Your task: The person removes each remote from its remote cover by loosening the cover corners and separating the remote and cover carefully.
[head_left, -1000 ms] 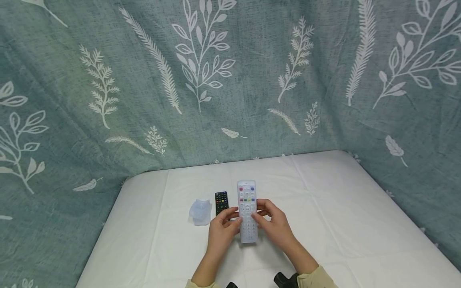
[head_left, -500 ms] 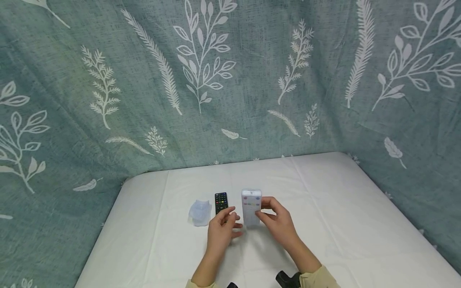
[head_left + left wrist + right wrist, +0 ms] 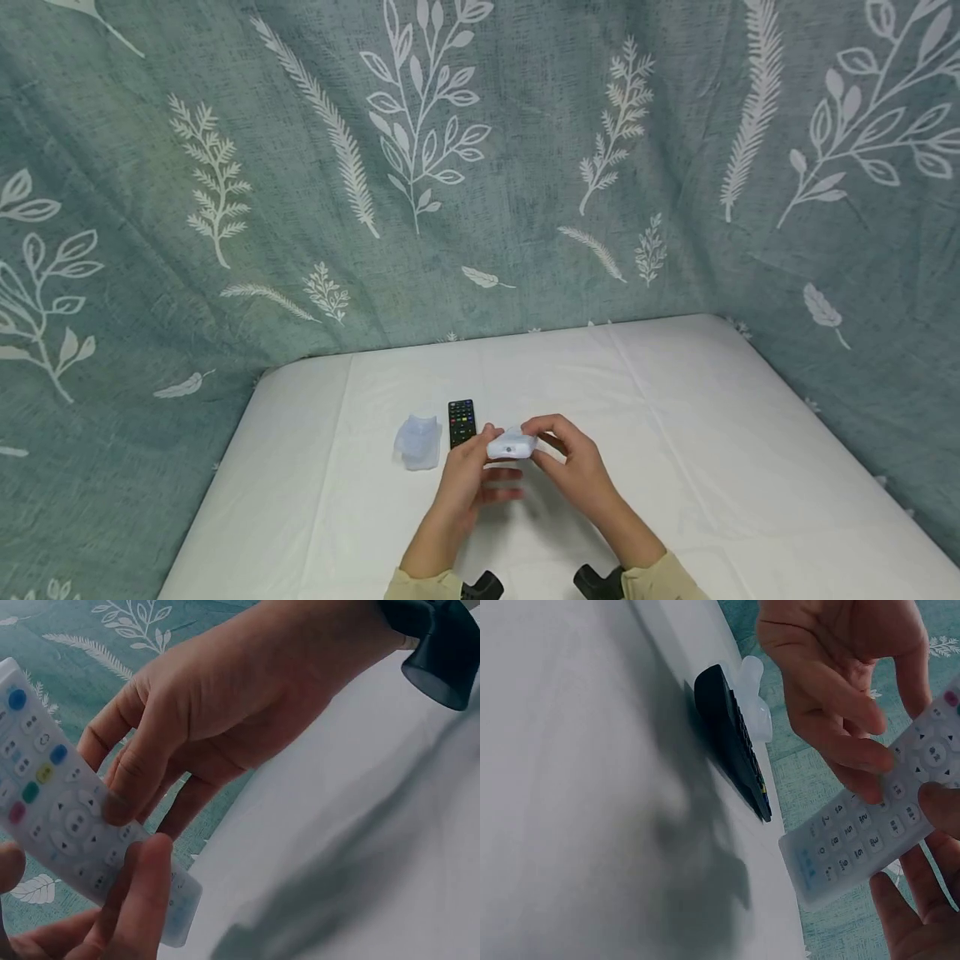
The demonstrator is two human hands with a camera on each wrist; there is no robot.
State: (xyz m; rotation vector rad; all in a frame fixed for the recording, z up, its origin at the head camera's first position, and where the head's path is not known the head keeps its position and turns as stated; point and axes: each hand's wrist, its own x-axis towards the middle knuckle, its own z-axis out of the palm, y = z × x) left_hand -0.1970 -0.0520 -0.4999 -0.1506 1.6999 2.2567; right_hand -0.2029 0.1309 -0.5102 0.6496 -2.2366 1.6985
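A pale remote control (image 3: 512, 446) in a translucent sleeve is held between the two hands, seen nearly end-on in the head view. Its button face shows in the left wrist view, with the same remote control (image 3: 67, 802) slanting across the left side. My right hand (image 3: 573, 467) pinches it by its side, thumb on the buttons. My left hand (image 3: 467, 477) grips the opposite side, thumb and fingers on either face, its lower fingers spread below. In the right wrist view the left hand's fingertips (image 3: 866, 757) overlap the number buttons.
A black remote control (image 3: 462, 422) lies on the white-covered table (image 3: 360, 533), just beyond the left hand. Left of it rests a crumpled translucent sleeve (image 3: 417, 442). A green leaf-patterned curtain (image 3: 525, 192) stands behind the table. Black camera mounts (image 3: 600, 582) sit on both wrists.
The pale remote control has tipped from showing its full button face to showing its end. The left hand let go of its side, then took hold again; the right hand kept its pinch.
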